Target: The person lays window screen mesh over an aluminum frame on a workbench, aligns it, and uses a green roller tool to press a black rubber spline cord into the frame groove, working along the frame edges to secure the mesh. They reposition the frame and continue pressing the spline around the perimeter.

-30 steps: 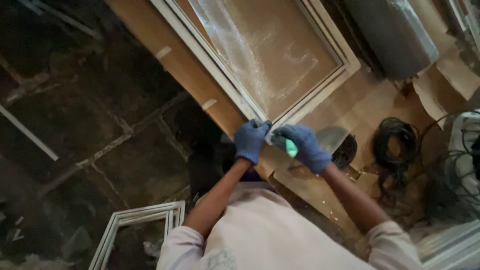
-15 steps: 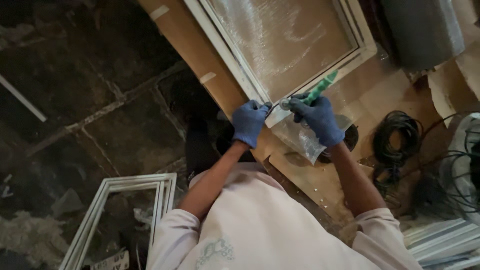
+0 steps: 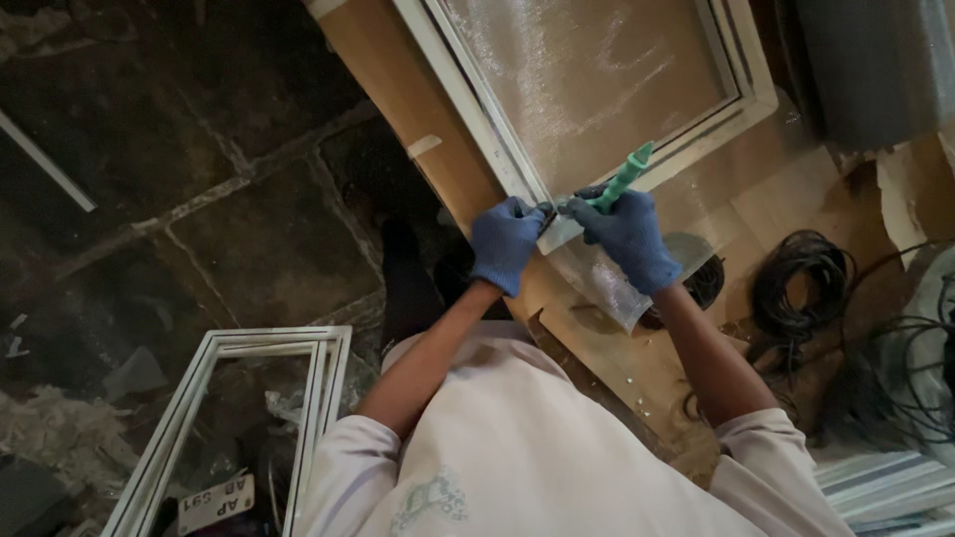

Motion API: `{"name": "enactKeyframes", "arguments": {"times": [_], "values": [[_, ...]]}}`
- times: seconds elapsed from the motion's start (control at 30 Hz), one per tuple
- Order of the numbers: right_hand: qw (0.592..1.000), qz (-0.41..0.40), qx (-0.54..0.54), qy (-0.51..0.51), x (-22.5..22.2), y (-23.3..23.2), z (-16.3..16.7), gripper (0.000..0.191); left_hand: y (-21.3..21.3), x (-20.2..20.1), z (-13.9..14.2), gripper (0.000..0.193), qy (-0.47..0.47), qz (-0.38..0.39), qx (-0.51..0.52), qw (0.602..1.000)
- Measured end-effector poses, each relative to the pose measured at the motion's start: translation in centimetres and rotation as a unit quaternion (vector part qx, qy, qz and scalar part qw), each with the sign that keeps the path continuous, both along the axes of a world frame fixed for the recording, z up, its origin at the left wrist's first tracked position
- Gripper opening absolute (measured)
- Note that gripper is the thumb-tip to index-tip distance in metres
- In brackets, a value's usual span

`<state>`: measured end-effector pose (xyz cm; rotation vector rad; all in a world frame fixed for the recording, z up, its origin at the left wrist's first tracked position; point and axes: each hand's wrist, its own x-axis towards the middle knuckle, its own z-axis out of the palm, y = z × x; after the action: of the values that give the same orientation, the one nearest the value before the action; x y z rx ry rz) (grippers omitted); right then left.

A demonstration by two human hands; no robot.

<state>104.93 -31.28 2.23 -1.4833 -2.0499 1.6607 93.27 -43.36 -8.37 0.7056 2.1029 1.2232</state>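
Observation:
Both my hands wear blue gloves. My right hand (image 3: 629, 239) grips a tool with a green handle (image 3: 625, 177), its tip pointing left at the near corner of a white window frame (image 3: 477, 129). My left hand (image 3: 504, 244) is closed at that same corner, pinching the tool's tip or the edge there. The frame holds a pane of frosted glass (image 3: 587, 85) and lies on a brown board (image 3: 398, 99). A loose flap of clear textured sheet (image 3: 602, 283) hangs from the corner under my right hand.
A second white frame (image 3: 234, 398) leans on the dark stone floor (image 3: 199, 199) at lower left. Coiled black cable (image 3: 811, 288) lies at the right, with more white profiles (image 3: 885, 487) at lower right. A grey sheet (image 3: 875, 60) sits at upper right.
The green-handled tool has swung up into view from under my hands. Both hands stay at the frame's near corner, and the clear sheet now hangs below my right hand.

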Motion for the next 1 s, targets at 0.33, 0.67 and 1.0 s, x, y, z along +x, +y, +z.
{"name": "enactKeyframes", "arguments": {"times": [0.33, 0.67, 1.0], "values": [[0.989, 0.055, 0.109, -0.08, -1.2, -0.3, 0.0, 0.026, 0.0, -0.1, 0.9, 0.042, 0.005, -0.014, -0.014, 1.0], [0.996, 0.007, 0.003, -0.087, -1.2, 0.4, -0.1, 0.026, 2.1, -4.5, 1.9, 0.04, -0.014, -0.027, -0.024, 0.999], [0.998, 0.019, 0.005, -0.056, -3.2, 1.2, 0.0, 0.021, 1.9, -4.5, 0.9, 0.047, -0.012, -0.02, -0.012, 1.0]]}}
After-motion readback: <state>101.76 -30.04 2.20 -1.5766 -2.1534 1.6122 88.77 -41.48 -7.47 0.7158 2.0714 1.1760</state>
